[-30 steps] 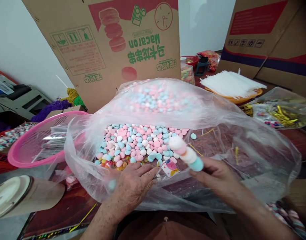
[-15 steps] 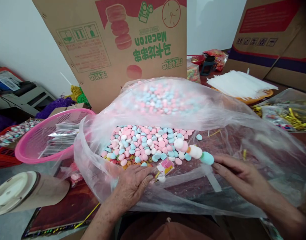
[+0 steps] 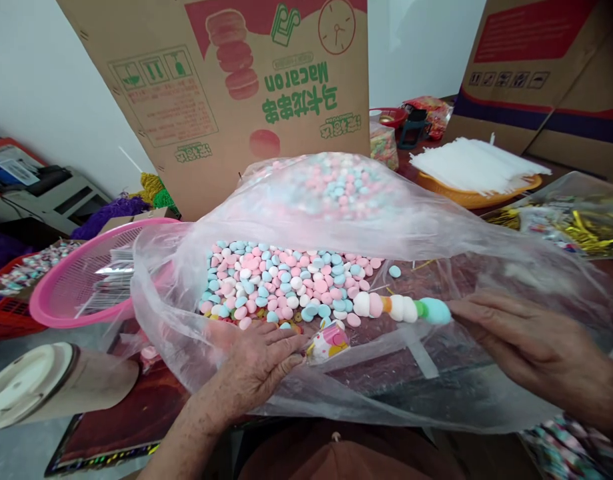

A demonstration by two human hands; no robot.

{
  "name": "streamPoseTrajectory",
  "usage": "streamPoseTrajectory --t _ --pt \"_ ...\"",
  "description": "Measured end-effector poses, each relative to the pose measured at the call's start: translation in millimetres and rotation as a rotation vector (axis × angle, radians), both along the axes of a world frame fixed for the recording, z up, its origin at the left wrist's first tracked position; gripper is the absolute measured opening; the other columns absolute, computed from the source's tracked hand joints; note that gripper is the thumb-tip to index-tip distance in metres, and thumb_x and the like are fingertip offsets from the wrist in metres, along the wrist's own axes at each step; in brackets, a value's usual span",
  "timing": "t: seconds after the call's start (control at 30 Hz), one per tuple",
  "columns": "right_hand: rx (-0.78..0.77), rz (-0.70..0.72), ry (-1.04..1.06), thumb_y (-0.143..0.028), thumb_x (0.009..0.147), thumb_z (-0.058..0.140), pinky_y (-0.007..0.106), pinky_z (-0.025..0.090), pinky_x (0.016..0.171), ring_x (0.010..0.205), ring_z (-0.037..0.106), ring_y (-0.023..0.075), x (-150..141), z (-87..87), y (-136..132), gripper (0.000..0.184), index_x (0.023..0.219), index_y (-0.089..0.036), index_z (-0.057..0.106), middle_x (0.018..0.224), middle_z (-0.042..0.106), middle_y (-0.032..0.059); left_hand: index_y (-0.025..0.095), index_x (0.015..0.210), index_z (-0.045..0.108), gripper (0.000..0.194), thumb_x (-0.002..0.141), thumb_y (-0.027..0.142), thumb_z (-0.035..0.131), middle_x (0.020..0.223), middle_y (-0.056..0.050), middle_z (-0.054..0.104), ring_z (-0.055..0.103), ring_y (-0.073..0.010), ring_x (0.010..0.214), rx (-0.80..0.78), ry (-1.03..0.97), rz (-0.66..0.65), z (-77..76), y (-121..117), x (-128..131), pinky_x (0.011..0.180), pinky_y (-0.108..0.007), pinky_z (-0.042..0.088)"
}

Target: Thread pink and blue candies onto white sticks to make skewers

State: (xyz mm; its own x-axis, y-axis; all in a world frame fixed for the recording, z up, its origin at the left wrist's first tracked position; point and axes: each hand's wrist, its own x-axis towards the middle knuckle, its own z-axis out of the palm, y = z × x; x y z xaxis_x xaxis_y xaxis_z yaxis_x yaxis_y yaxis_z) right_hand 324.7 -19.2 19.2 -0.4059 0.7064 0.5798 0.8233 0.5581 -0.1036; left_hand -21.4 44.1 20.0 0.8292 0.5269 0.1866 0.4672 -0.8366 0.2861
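Observation:
My right hand [image 3: 536,347] is closed around the end of a candy skewer [image 3: 403,309], its fingers pressed together. Pink, white and blue marshmallow-like pieces with orange and green rings sit along the skewer, which points left. Palm down at the front of the candy, my left hand [image 3: 261,357] has thumb and forefinger pinched at the corner of a small printed card [image 3: 329,342]. Pink, blue and white candies [image 3: 286,277] lie loose beyond both hands, in a large clear plastic bag [image 3: 291,232]. Colourful rings [image 3: 260,317] partly show under my left fingers.
At left stand a pink basket [image 3: 51,313] of flat packets and a lidded cup [image 3: 101,380]. A macaron carton [image 3: 206,160] rises behind the bag. White sticks [image 3: 466,165] fill an orange basket [image 3: 456,193] at right, near a bag of gold ties [image 3: 586,230].
My right hand has moved right and slightly up, and the skewer has swung closer to level. My left hand has shifted a little left with the card near its fingertips.

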Motion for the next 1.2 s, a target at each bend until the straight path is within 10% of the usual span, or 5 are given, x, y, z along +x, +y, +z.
streamPoseTrajectory --t 0.5,1.2 --pt "-0.085 0.068 -0.123 -0.012 0.080 0.041 0.027 0.048 0.068 0.077 0.062 0.0159 -17.2 4.5 -15.5 0.033 0.102 -0.026 0.061 0.084 0.068 0.0021 0.019 0.113 0.055 0.032 0.090 0.029 0.035 0.099 -0.007 0.067 0.061 -0.0177 0.087 0.038 0.083 0.008 9.5 4.5 21.1 0.072 -0.031 0.047" --pt "0.107 -0.182 0.069 -0.013 0.082 0.048 0.025 0.050 0.074 0.082 0.063 0.0176 -18.4 -10.4 -29.6 0.030 0.111 -0.020 0.057 0.088 0.067 0.0072 0.019 0.113 0.057 0.033 0.091 0.030 0.036 0.085 -0.003 0.068 0.059 -0.0138 0.076 -0.038 -0.136 0.133 5.1 8.3 16.7 0.072 -0.027 0.044"
